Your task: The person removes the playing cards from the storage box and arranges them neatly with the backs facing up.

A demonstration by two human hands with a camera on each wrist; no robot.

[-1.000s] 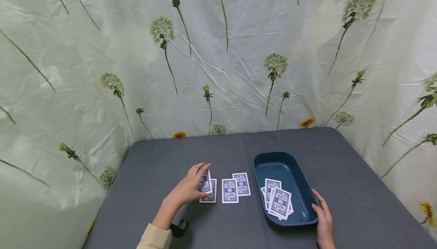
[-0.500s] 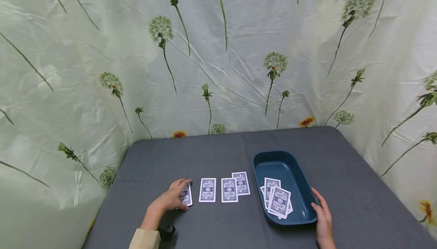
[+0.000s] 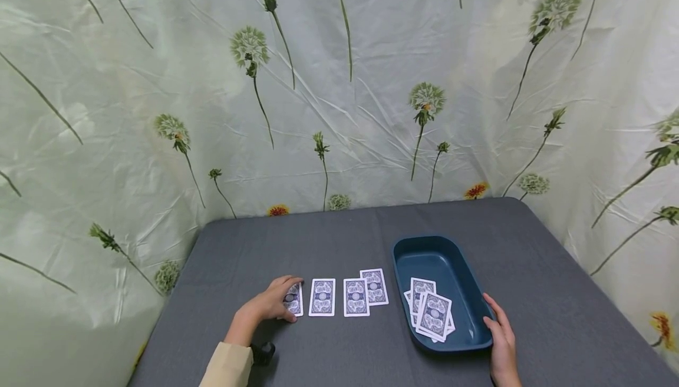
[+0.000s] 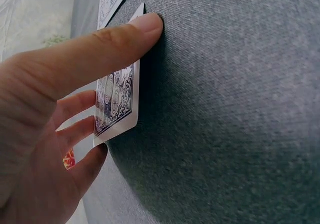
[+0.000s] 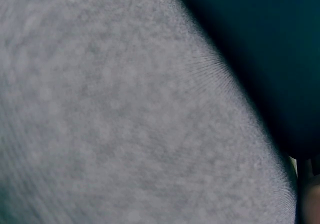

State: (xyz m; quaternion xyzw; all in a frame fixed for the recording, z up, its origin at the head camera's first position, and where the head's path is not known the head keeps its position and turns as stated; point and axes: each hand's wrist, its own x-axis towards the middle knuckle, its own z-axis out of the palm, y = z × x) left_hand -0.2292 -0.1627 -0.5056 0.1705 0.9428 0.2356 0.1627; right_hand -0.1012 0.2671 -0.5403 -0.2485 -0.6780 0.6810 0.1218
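Observation:
My left hand point(image 3: 270, 301) is low over the table at the left end of a row of cards. Its thumb and fingers pinch the opposite short edges of a face-down playing card point(image 3: 294, 301), which lies at the table surface, partly hidden by the hand. In the left wrist view the thumb point(image 4: 127, 38) covers one end of this patterned card point(image 4: 117, 98). My right hand point(image 3: 504, 340) grips the near right corner of a dark blue tray point(image 3: 448, 349); the right wrist view shows mostly tablecloth and the tray's dark outer wall point(image 5: 265, 43).
Right of the held card lies a single card point(image 3: 322, 297). Beyond it, one card point(image 3: 356, 297) overlaps another point(image 3: 375, 287). Several face-down cards point(image 3: 435, 315) are piled in the tray's near left part. A grey cloth covers the table point(image 3: 339, 351), and a flowered curtain point(image 3: 339, 110) hangs behind.
My left hand has carried its card leftward off the neighbouring card and down to the table, then shifted it slightly right. The right hand and the tray have stayed in place.

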